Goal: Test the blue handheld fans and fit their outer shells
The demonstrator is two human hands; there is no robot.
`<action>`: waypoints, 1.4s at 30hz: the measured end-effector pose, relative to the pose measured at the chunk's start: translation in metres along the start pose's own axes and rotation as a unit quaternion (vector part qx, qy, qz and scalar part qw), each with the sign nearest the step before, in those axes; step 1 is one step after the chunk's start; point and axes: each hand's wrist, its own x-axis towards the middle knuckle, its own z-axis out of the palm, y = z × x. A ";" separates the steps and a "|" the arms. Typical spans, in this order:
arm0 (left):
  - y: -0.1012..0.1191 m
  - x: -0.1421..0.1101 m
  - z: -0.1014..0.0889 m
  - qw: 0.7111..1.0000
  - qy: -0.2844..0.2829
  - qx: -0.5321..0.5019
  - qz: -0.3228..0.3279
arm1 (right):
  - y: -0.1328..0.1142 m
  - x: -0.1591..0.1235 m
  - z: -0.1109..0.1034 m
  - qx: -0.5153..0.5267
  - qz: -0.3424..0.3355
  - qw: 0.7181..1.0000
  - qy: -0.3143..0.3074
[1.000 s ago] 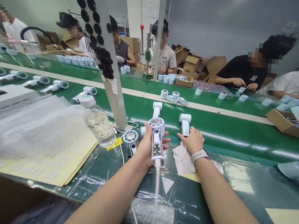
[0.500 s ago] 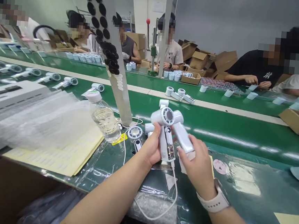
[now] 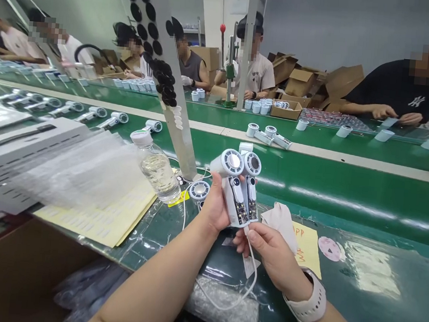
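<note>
My left hand (image 3: 216, 206) is wrapped round two small white handheld fans, held upright side by side. The nearer fan (image 3: 230, 163) and the second fan (image 3: 253, 163) both show bare circuit boards in their open handles. With thumb and fingers closed, my right hand (image 3: 267, 243) pinches the plug end of a white charging cable (image 3: 246, 230) at the foot of the handles. Whether the plug is seated in a fan, I cannot tell. Another fan (image 3: 199, 191) is just left of my left hand, partly hidden by it. A further fan head (image 3: 245, 147) shows behind the held pair.
A water bottle (image 3: 157, 168) stands by a metal post (image 3: 181, 138). Yellow sheets and plastic film (image 3: 74, 169) lie at left, a crumpled white cloth (image 3: 280, 219) at right. Several fans (image 3: 118, 118) rest on the green conveyor (image 3: 348, 177). Co-workers sit across it.
The second fan has turned upright beside the first, its circuit side now facing me. My right hand has left its handle and moved down to the cable plug. The view has shifted slightly.
</note>
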 end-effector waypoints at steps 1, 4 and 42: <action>-0.001 0.000 0.000 1.000 -0.013 0.009 -0.003 | 0.000 0.000 0.000 -0.006 0.003 1.000 0.004; -0.004 -0.001 0.001 0.998 -0.036 0.032 0.027 | -0.001 -0.002 0.001 -0.029 -0.001 0.999 0.018; 0.000 -0.013 0.012 0.981 -0.102 0.093 0.138 | -0.001 -0.014 0.009 -0.088 -0.035 0.987 0.131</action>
